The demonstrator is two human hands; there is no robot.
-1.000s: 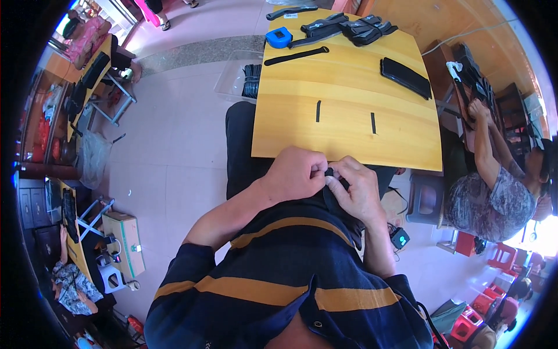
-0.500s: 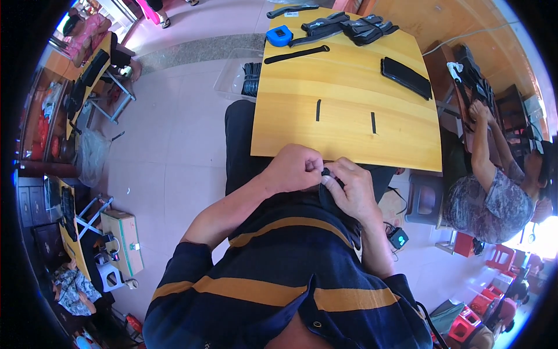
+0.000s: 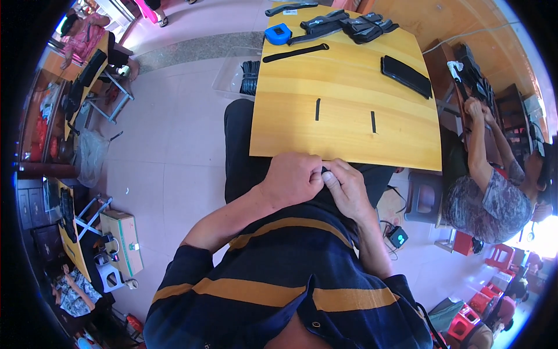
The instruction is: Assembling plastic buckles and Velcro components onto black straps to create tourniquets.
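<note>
My left hand (image 3: 293, 181) and my right hand (image 3: 350, 191) meet just off the near edge of a yellow wooden table (image 3: 343, 142). Both are closed on a small black piece (image 3: 324, 170), which looks like the end of a black strap; most of it is hidden by the fingers. My right thumb presses along it, while my left hand is curled into a fist against it. Two short black strips (image 3: 318, 109) (image 3: 373, 122) lie apart on the tabletop. Farther back are a long black strap (image 3: 295, 53), a blue tape measure (image 3: 278, 34) and grey-black strap bundles (image 3: 366, 29).
A flat black bundle (image 3: 406, 77) lies at the table's right side. Left of the table, a clear plastic box (image 3: 228, 78) holds black bundled material. To the right, a co-worker (image 3: 491, 198) handles dark straps at another table, beside a grey stool (image 3: 423, 198).
My left hand has lowered slightly and turned, closing more over the black piece. Less of that piece shows now. My right hand stays almost in place.
</note>
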